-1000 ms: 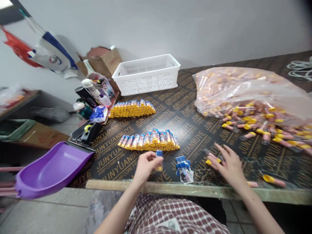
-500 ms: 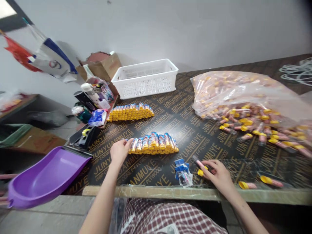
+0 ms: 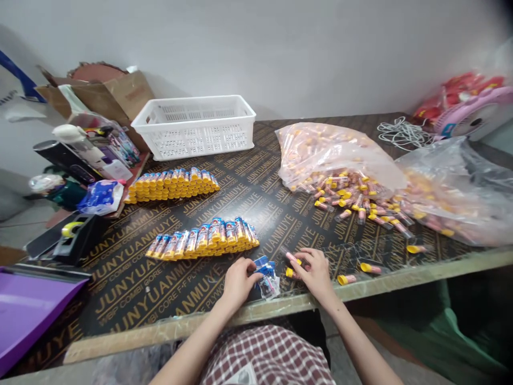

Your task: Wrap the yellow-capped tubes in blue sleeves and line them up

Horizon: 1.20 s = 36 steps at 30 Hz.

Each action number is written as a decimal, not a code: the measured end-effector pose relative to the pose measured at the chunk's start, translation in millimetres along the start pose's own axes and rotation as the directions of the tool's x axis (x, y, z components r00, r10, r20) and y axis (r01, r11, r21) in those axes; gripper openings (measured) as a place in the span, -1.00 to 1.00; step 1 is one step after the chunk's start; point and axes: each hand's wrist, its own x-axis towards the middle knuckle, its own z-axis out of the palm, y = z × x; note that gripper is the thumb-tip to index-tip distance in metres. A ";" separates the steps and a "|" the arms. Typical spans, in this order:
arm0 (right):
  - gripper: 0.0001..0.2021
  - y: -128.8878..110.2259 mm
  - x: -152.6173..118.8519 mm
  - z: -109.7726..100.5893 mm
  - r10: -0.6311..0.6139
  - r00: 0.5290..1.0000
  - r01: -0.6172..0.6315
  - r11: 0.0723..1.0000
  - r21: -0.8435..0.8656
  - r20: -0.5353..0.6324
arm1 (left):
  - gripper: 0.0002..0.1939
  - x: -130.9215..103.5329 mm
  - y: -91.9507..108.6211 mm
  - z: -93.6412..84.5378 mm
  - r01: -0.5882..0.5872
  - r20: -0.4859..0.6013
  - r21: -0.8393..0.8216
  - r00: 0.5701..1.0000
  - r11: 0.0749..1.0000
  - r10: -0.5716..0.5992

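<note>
My left hand [image 3: 239, 279] is at the left edge of a small pile of blue-and-clear labels [image 3: 267, 282], thumb and fingers closed at the blue edge. My right hand [image 3: 315, 271] is closed around a clear tube with pink contents and a yellow cap [image 3: 294, 259]; another yellow cap shows just under its fingers. Left of the labels lies a stacked row of blue-labelled tubes with yellow caps [image 3: 204, 240]. A second such stack [image 3: 172, 184] lies farther back. Many unlabelled pink tubes [image 3: 360, 195] spill from a translucent bag [image 3: 320, 152] at the right.
A white basket [image 3: 196, 131] stands at the back. On the left are a tape dispenser [image 3: 72, 238], bottles, a paper bag [image 3: 116, 101] and a purple dustpan [image 3: 32, 310]. Loose tubes [image 3: 371, 268] lie near the front edge; a white cord [image 3: 403, 133] and pink fan [image 3: 476, 117] are back right.
My left hand has left the near row of labelled tubes and moved right to the labels. My right hand stays beside the labels with the tube. The view has turned right.
</note>
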 end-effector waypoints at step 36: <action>-0.65 -26.4 -18.5 -7.5 0.254 0.959 -0.278 0.741 0.611 0.128 | -0.73 -12.4 -1.7 3.5 -0.339 0.051 0.320 0.939 0.885 0.341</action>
